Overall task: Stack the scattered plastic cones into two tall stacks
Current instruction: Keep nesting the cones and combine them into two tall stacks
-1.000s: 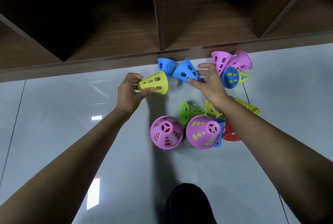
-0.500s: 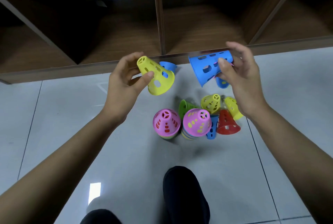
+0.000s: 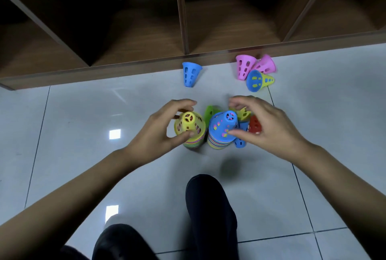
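In the head view, two stacks are being built side by side on the floor [image 3: 83, 134], just beyond a shoe [image 3: 211, 207]. A yellow cone [image 3: 189, 125] is being seated on the left stack [image 3: 193, 144] by the left hand [image 3: 160, 132], with the thumb being pressed to the near wall and the fingers being curled round the far side. A blue cone [image 3: 223, 122] is being set on the right stack [image 3: 219, 145] by the right hand [image 3: 265, 128], thumb on its wall and fingers being arched loosely behind the tip; whether those fingers are touching cannot be told.

The step is being judged as both stacks being capped at once. Strays are being left to collect:
- a green cone [image 3: 208, 111] and a red cone [image 3: 255, 126] close behind the stacks
- a lone cone [image 3: 191, 75] near the shelf [image 3: 146, 65]
- two pink cones [image 3: 244, 67], also near the shelf

For the next move, both grips are likely being called on to loosen without the stacks being tipped
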